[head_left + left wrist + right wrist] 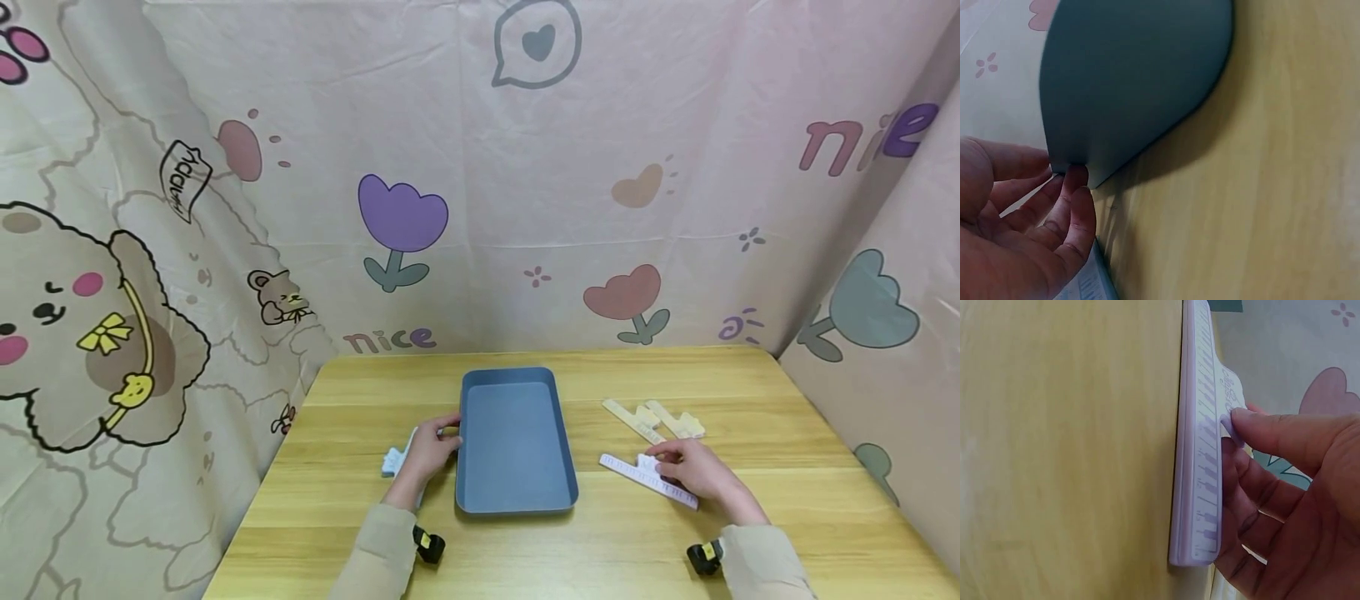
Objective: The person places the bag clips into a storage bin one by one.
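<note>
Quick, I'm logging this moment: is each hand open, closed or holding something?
Left hand: holding the blue tray by its edge.
Right hand: holding the pale purple clip.

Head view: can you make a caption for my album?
Left hand grips a blue tray; right hand pinches a purple clip.

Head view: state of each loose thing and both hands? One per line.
Tray: open side up, empty
Blue clip: on table, partly hidden by left hand
Yellow clips: two, lying on table
Purple clip: held; whether lifted, can't tell
Left hand: pinching tray's left rim
Right hand: pinching purple clip's tab
</note>
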Available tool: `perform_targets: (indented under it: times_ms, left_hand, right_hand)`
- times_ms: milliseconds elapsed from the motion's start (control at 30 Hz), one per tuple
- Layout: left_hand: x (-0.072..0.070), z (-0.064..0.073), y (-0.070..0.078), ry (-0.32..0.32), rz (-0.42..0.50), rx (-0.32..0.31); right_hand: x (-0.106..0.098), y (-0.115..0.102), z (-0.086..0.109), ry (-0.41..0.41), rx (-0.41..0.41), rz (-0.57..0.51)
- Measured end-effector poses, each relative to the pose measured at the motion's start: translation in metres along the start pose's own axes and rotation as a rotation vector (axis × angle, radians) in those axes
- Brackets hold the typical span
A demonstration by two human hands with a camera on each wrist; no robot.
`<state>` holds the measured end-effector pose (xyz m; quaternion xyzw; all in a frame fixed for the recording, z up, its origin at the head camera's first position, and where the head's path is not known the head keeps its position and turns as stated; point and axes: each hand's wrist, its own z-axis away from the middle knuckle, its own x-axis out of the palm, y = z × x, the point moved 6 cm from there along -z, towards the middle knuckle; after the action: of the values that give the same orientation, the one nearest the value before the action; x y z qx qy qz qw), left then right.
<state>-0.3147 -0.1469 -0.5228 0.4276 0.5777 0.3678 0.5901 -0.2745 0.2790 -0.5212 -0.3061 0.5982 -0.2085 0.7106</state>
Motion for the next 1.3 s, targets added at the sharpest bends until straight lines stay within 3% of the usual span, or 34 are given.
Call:
perform_targets:
  times_ms: [200,500,800,1300]
  left_hand:
    - [0.002,0.001,-0.001,0.006,0.031,0.009]
    - [0.004,0.001,0.001,0.014,-0.014,-0.001]
    - [0.005,0.000,0.000,0.012,-0.007,-0.015]
    - [0.006,0.001,-0.001,0.024,0.021,-0.031]
  right_hand:
    - [0.003,0.006,0.001,-0.048,0.011,-0.123]
    - [-0.001,0.003,0.005,-0.073,0.012,-0.283]
    - [-0.003,-0.002,0.005,-0.023,0.027,-0.273]
    - [0.001,-0.020,-0.011,0.123,0.064,-0.368]
